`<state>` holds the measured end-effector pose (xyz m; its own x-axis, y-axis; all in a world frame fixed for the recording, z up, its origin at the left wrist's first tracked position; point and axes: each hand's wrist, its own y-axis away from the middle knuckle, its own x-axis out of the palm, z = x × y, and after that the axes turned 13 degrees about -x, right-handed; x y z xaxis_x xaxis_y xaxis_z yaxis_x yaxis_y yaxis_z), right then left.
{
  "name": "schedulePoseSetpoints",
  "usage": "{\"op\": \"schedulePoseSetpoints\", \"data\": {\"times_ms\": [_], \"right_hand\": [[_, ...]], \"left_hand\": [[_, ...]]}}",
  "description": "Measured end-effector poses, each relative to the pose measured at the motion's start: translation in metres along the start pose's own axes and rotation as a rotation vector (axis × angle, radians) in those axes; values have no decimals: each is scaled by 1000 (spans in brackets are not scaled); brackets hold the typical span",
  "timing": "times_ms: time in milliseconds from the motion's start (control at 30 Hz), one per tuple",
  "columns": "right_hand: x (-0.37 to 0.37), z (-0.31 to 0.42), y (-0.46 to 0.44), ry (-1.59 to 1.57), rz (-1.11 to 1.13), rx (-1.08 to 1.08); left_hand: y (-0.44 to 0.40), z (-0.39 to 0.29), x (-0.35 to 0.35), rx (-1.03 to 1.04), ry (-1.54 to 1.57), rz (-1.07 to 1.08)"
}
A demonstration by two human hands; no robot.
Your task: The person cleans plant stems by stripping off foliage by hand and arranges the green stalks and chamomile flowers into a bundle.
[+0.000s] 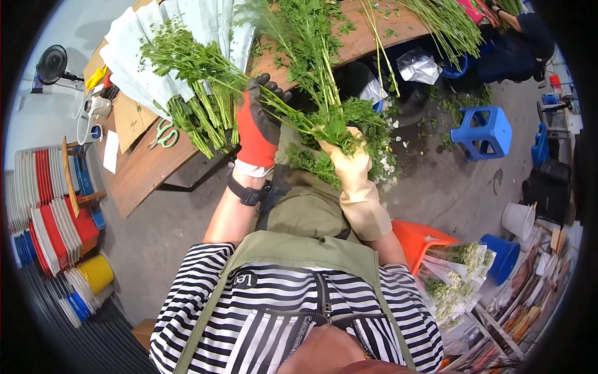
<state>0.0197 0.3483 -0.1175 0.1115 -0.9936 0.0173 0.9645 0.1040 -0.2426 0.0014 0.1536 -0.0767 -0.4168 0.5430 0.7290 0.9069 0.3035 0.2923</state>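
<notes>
My left hand (258,128), in a red and black glove, is closed around a few leafy green stems (286,111). Their bushy tops reach left over the white wrapping sheets (134,56). At the stems' other end, my right hand (350,159), in a cream rubber glove, is closed on the leaves; its fingertips are partly hidden by foliage. Beside my left hand, a cut bundle of stems (208,118) lies on the table with its ends over the edge. More leafy stems (311,47) stretch across the table ahead of my hands.
Green-handled scissors (163,134) lie on the wooden table (134,181). A blue stool (483,133) stands on the leaf-littered floor to the right. An orange-red stool (414,240) and wrapped white flowers (458,280) are near my right elbow. Another person (517,43) is at the far right.
</notes>
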Motion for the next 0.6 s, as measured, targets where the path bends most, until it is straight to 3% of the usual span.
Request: {"op": "schedulePoseSetpoints", "data": {"times_ms": [67,167,233,267,367,467,500,567,600], "right_hand": [[2,10,-5,-838,-248,341],[11,3,-2,-673,-228,220],[4,27,3,55,-54,27],[4,28,5,5,-175,141],[-6,27,7,84,-276,67],[-35,27,2,35,-386,90],[-51,29,1,-1,-423,117],[-83,47,-7,-359,-748,264],[-135,16,2,-367,-613,300]], "left_hand": [[4,-4,7,39,-43,-40],[9,-2,18,99,-90,-139],[9,3,18,138,-65,-158],[8,7,22,233,-118,-242],[3,8,17,220,-123,-352],[-8,-19,6,340,-97,-410],[-25,-43,-28,303,-35,-339],[-35,-88,-48,403,-109,-364],[-28,-101,-39,390,-138,-418]]}}
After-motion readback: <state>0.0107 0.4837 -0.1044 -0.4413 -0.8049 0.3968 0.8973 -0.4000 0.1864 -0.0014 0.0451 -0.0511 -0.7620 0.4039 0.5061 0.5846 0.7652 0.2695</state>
